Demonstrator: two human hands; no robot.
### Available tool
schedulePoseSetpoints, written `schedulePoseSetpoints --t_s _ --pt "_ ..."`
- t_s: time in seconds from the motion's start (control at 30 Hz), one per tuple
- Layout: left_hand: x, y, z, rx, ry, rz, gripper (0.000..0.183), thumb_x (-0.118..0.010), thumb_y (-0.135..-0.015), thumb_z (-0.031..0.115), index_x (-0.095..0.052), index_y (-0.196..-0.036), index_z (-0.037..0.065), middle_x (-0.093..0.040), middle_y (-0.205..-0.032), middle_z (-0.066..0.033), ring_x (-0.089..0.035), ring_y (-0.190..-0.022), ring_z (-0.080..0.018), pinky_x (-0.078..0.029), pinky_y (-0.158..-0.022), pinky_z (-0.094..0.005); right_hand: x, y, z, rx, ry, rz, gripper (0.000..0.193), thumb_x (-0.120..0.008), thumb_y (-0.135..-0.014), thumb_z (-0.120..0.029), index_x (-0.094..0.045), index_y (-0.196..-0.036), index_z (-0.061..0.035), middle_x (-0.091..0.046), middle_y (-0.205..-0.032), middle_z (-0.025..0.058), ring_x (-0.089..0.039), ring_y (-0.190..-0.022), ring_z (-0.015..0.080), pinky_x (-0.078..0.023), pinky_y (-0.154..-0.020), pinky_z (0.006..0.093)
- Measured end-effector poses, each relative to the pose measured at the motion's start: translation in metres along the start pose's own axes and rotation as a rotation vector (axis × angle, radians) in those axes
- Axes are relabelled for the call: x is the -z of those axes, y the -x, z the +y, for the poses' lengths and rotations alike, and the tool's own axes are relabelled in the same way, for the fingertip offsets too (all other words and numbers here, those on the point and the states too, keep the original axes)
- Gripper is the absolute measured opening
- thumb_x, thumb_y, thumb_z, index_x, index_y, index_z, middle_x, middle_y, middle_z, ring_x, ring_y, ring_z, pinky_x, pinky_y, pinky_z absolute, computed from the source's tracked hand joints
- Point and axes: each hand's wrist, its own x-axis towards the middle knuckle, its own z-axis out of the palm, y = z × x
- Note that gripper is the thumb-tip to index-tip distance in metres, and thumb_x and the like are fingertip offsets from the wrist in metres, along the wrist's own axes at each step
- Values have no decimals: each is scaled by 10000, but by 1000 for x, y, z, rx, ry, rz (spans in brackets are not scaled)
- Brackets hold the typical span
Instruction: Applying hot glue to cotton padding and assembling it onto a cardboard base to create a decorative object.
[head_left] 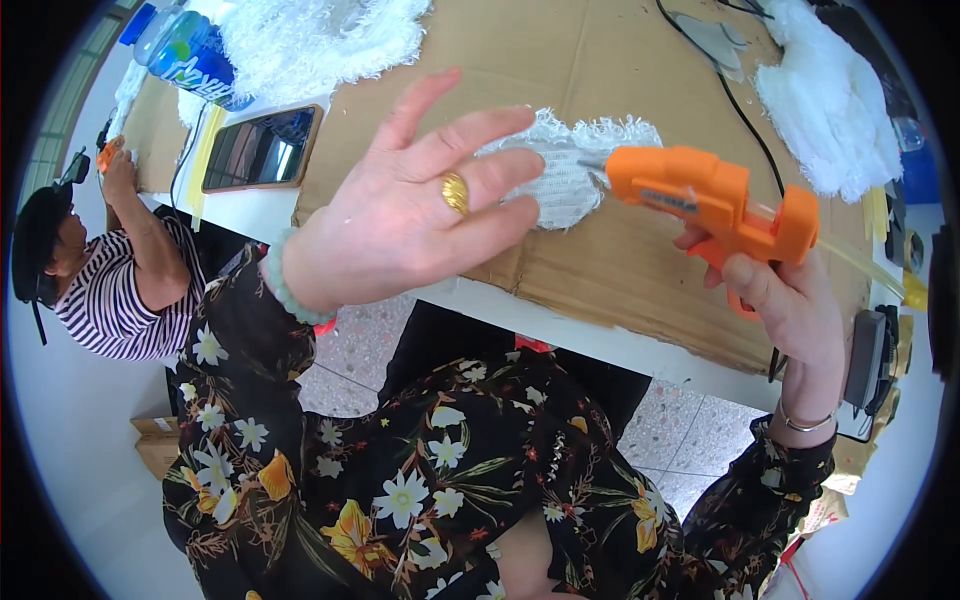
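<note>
My right hand (pixel 790 305) is wrapped round the handle of an orange hot glue gun (pixel 690 185), with a pale glue stick (pixel 860 262) out of its back end. The gun's metal nozzle points left, at the right part of a small white fringed fabric piece (pixel 580 190) on the cardboard. Over the left side of that piece is my left hand (pixel 420 205), its fingers stretched out and apart. The fingertips overlap the fabric in view; whether they touch it I cannot tell. No held thing shows in this hand.
Brown cardboard (pixel 620 290) covers the table. A phone (pixel 262 150), a blue-labelled bottle (pixel 190 55) and fluffy white fabric (pixel 310 40) lie at the far left. More white fluff (pixel 830 105) and a black cable (pixel 745 115) are right. Another person (pixel 125 265) works at the left.
</note>
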Motion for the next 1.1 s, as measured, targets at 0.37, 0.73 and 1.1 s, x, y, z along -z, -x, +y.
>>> schedulePoseSetpoints --t_s 0.37,0.73,1.1 --pt "-23 -22 -21 -152 -132 149 171 -681 -621 47 -623 -782 40 -605 -972 -44 -549 -1073 -269 -370 -987 -598 -8 -36 -7 120 -133 311 458 -490 -947 -384 -550 -1139 27 -654 -941 120 -628 -766 137 -512 -690 269" --pt "-27 -35 -32 155 115 40 159 -664 -669 58 -618 -819 88 -588 -1001 -19 -529 -1083 -252 -356 -988 -491 -18 -97 24 131 -432 302 378 -482 -964 -337 -552 -1089 13 -646 -964 127 -650 -893 195 -522 -818 310" --pt "-29 -44 -16 -191 -208 14 185 -659 -658 104 -621 -837 75 -571 -1012 -23 -520 -1094 -238 -341 -1012 -580 -16 -98 32 82 -447 249 398 -503 -952 -364 -557 -1105 0 -645 -981 113 -625 -945 166 -487 -848 285"
